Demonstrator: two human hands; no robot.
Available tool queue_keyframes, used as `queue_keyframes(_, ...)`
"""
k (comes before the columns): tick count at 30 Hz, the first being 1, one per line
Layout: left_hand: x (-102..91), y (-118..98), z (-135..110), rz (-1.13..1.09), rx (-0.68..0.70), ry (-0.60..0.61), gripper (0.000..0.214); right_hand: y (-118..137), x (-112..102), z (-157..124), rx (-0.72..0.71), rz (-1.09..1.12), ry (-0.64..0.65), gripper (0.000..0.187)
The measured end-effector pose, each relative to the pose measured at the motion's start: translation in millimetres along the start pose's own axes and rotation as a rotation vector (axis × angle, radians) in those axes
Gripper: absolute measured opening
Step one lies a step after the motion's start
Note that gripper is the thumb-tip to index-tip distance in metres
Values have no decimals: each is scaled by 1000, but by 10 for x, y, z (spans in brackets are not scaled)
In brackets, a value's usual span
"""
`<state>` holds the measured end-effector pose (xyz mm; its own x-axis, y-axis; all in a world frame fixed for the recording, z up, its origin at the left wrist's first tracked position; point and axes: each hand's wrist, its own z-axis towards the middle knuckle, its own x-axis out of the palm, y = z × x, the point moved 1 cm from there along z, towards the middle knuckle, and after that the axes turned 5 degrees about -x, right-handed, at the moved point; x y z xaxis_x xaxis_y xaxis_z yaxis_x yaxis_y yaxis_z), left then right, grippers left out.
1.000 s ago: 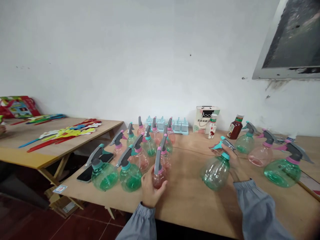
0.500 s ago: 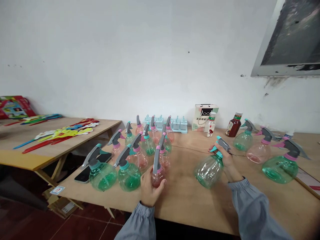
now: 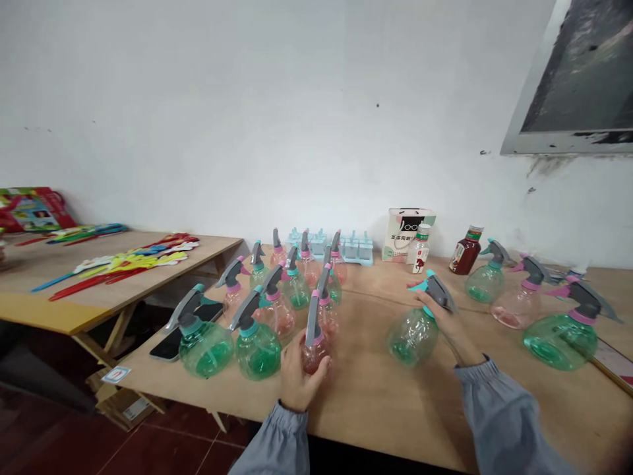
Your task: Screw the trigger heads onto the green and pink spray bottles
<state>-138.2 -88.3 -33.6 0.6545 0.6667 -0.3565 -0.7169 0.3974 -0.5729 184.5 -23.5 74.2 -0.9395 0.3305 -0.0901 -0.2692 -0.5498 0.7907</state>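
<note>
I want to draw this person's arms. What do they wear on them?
Loose grey-blue sleeves, a left sleeve and a right sleeve, gathered tight at the wrists. The left hand and right hand are bare: no gloves or watch show.

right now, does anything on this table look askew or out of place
Yes: the green spray bottle in the right hand is tilted, top toward the right, while the clustered bottles stand upright, including the pink spray bottle the left hand holds. A phone lies right at the table edge.
</note>
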Motion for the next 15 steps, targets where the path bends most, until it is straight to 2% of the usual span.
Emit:
queue_keyframes(1,-2,-3,3,-5,-4,9,49,1,2,-6,-23,-26,8,45)
queue_keyframes(6,-14,-21,15,-14,12,12,48,-77,32,-83,-19,-165,-116,42)
queue_keyframes(11,9,2,-17,-25,20,3,48,-49,75,-140,-133,-241,-62,33)
queue_keyframes(13,11,8,-22,-27,13,8,48,-36,87,-141,-156,-258,-52,39)
queue_keyframes(15,7,6,-19,-26,20,20,46,-71,86,-161,-116,-302,-81,55)
